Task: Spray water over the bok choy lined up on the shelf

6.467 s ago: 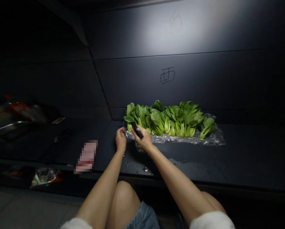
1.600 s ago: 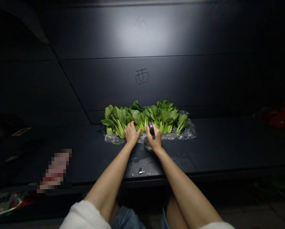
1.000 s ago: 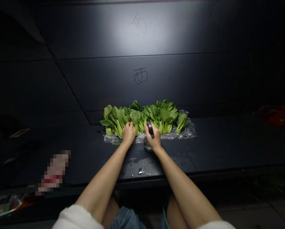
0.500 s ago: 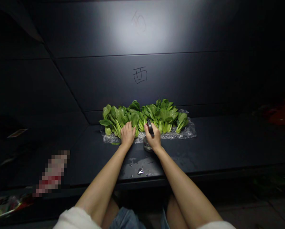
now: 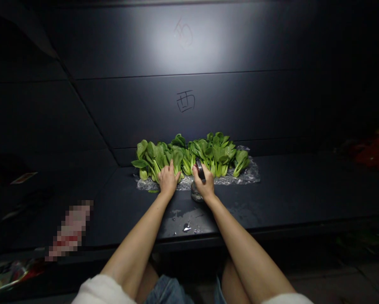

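Note:
Several heads of green bok choy (image 5: 219,153) stand side by side in a row, leaves toward the back panel, their pale stems toward me. Under them lies crinkled clear plastic film (image 5: 251,172). My left hand (image 5: 168,179) rests at the stems left of centre, index finger stretched over a leaf and thumb apart, touching the greens without a grip on them. Wrapped round a spray bottle (image 5: 195,192) with a dark trigger head and clear body, my right hand (image 5: 206,182) holds it upright in front of the row.
Water drops (image 5: 187,227) lie on the dark shelf (image 5: 281,190) near its front edge. A dark panel (image 5: 138,109) with a handwritten character rises behind the greens. Something red (image 5: 377,150) sits at far right; a blurred-out item (image 5: 69,232) is at left.
My left hand has shifted slightly left and toward me, and its index finger has straightened out over the leaf. My right hand stays in place on the spray bottle.

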Demonstrator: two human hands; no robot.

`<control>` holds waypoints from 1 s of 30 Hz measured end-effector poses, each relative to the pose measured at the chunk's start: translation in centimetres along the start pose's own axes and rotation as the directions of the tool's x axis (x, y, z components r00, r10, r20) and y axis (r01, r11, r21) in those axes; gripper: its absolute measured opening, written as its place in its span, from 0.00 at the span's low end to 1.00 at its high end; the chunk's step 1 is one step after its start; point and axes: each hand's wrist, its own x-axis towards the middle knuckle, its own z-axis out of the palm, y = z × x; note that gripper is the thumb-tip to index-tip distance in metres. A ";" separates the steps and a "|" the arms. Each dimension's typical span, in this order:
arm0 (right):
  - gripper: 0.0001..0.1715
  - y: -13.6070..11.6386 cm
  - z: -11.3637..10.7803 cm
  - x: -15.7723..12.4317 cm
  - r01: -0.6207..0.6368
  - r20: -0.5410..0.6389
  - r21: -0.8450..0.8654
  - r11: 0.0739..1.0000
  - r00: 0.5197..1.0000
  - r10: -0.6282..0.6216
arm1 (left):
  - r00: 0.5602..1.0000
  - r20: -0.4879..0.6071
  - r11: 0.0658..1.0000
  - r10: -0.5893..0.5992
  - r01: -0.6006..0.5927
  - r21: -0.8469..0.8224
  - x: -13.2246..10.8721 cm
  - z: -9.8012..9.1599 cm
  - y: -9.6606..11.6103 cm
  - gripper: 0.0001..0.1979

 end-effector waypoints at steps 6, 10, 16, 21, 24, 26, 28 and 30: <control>0.16 0.0 0.1 0.0 -0.003 0.021 -0.004 1.000 1.000 0.003 | 0.988 0.103 0.993 -0.116 0.116 -0.001 1.1 -0.8 1.7 0.42; 0.16 0.0 0.0 0.0 0.009 0.020 0.000 1.000 1.000 -0.009 | 0.966 0.170 0.979 -0.195 0.201 -0.018 2.1 -1.2 3.3 0.50; 0.17 0.3 0.1 0.3 0.012 0.035 -0.033 0.999 0.999 -0.011 | 0.941 0.230 0.968 -0.248 0.251 0.014 3.5 -0.7 3.8 0.53; 0.18 0.4 0.0 0.6 0.024 0.058 -0.041 0.999 0.998 -0.021 | 0.938 0.195 0.954 -0.288 0.299 -0.029 3.3 0.0 3.4 0.53; 0.18 0.4 -0.2 0.5 0.022 0.063 -0.044 0.999 0.998 -0.019 | 0.957 0.125 0.962 -0.263 0.269 -0.038 2.6 0.3 3.7 0.55; 0.18 0.4 -0.3 0.4 0.016 0.064 -0.032 0.999 0.998 -0.013 | 0.961 0.108 0.966 -0.253 0.257 -0.030 2.4 0.3 3.9 0.55; 0.17 0.4 -0.5 0.4 0.013 0.072 -0.005 1.000 0.997 -0.013 | 0.957 0.116 0.961 -0.268 0.273 -0.036 2.4 0.3 4.0 0.55; 0.16 0.4 -0.7 0.3 0.014 0.084 0.026 1.000 0.996 -0.016 | 0.950 0.115 0.953 -0.290 0.298 -0.057 2.3 0.5 4.0 0.55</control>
